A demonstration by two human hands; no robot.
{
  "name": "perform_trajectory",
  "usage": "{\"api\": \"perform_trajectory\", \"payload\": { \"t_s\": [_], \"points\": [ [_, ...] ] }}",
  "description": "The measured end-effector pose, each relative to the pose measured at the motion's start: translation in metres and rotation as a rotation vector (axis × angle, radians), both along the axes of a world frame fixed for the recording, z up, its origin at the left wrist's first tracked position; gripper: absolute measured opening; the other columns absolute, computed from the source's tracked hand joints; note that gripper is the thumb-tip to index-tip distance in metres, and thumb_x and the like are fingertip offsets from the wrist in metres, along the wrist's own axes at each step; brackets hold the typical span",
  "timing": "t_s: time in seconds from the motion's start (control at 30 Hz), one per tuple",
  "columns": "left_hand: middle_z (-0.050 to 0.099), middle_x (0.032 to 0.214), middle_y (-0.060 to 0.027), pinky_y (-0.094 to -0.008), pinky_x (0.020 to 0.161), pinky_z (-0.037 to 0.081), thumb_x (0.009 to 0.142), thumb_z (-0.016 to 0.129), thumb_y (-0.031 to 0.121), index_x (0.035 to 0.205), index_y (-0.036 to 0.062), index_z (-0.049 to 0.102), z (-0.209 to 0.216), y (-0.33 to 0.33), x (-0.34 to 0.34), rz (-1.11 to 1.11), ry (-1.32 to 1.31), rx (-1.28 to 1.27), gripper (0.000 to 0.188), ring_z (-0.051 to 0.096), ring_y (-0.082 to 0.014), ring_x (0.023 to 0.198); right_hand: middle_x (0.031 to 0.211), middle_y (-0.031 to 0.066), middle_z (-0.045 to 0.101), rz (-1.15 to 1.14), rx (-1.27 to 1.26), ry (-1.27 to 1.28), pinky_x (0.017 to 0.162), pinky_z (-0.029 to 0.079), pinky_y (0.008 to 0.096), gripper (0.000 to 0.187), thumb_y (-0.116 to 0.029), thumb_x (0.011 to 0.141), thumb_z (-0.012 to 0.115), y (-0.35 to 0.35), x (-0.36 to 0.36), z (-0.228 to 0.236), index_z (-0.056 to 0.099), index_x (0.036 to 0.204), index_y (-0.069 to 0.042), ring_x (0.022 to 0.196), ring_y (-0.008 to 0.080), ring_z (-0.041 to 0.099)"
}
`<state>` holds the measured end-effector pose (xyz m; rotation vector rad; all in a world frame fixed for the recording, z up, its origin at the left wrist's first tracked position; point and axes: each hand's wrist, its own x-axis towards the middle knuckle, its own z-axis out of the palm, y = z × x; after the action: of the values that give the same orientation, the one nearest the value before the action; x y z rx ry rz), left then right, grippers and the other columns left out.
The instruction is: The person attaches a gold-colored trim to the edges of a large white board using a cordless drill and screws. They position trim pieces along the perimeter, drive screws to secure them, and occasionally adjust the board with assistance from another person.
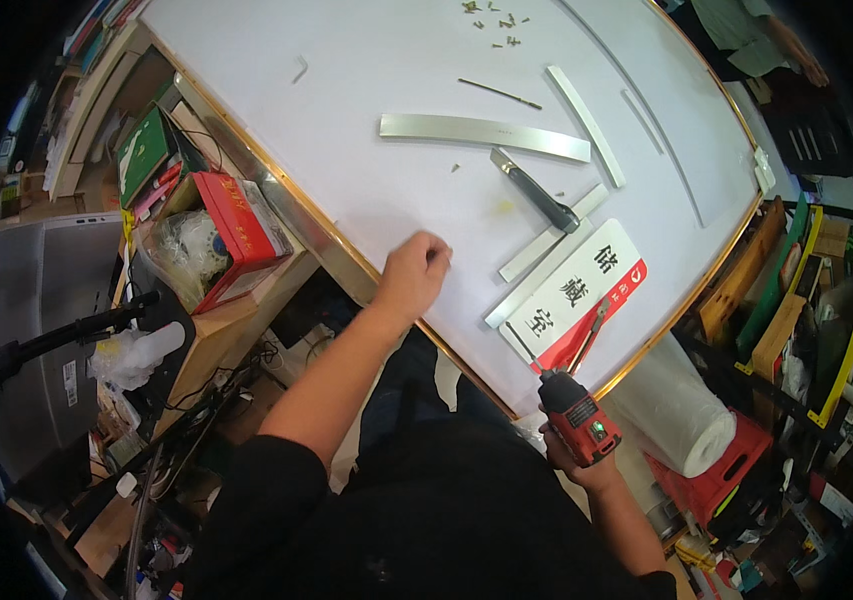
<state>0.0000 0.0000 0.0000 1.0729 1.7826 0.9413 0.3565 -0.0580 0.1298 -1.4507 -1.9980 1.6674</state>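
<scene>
My right hand (564, 452) grips a red and black cordless drill (580, 418) beside the table's near corner, its nose toward a white and red sign plate (601, 262). Over the table's near left edge, my left hand (416, 272) is closed, thumb and fingers curled together; whatever they hold, if anything, is hidden. A slim metal tool (588, 335) lies across the red part of the plate. Above the plate, a dark-handled utility knife (538, 195) rests across a metal strip (524, 257). Farther off lie a wider silver strip (486, 136) and another strip (586, 126).
A gold-edged white table (296, 130) bears several brass-coloured screws (511, 41), a thin rod (499, 94) and a long thin strip (636, 110). Left stands a red box (236, 235) on a wooden surface; right, a plastic roll (691, 430) and crowded shelves (796, 330). Another person's hand (804, 58) shows far right.
</scene>
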Motion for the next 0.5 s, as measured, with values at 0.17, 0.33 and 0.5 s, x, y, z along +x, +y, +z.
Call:
{"api": "perform_trajectory", "payload": {
  "t_s": [0.17,0.33,0.5],
  "points": [
    [0.068,0.092,-0.0065,-0.0306,0.074,0.056,0.099,0.067,0.008,0.106,0.0032,0.063,0.028,-0.048,0.014,0.239,-0.972,-0.148,0.01,0.068,-0.0158,0.08,0.101,0.0085,0.073,-0.019,-0.071,0.085,0.08,0.058,0.0375,0.031,-0.008,0.083,0.079,0.021,-0.033,0.002,0.073,0.112,-0.009,0.089,0.0273,0.072],
    [0.066,0.099,-0.0068,-0.0307,0.084,0.053,0.103,0.061,0.007,0.117,0.002,0.066,0.034,-0.078,0.006,0.258,-1.459,-0.068,0.016,0.063,-0.0161,0.092,0.1,0.0076,0.071,0.102,-0.112,0.118,0.081,0.056,0.036,0.031,-0.009,0.081,0.079,0.045,-0.057,0.006,0.072,0.111,-0.009,0.089,0.0249,0.069],
    [0.066,0.099,-0.0064,-0.0333,0.082,0.056,0.104,0.061,0.011,0.116,0.0008,0.066,0.03,-0.088,-0.002,0.224,-1.581,-0.034,0.017,0.065,-0.0179,0.091,0.099,0.0078,0.072,0.213,-0.11,0.127,0.08,0.056,0.0354,0.029,-0.012,0.082,0.078,0.052,-0.071,0.011,0.071,0.11,-0.008,0.089,0.0231,0.07]
  ]
}}
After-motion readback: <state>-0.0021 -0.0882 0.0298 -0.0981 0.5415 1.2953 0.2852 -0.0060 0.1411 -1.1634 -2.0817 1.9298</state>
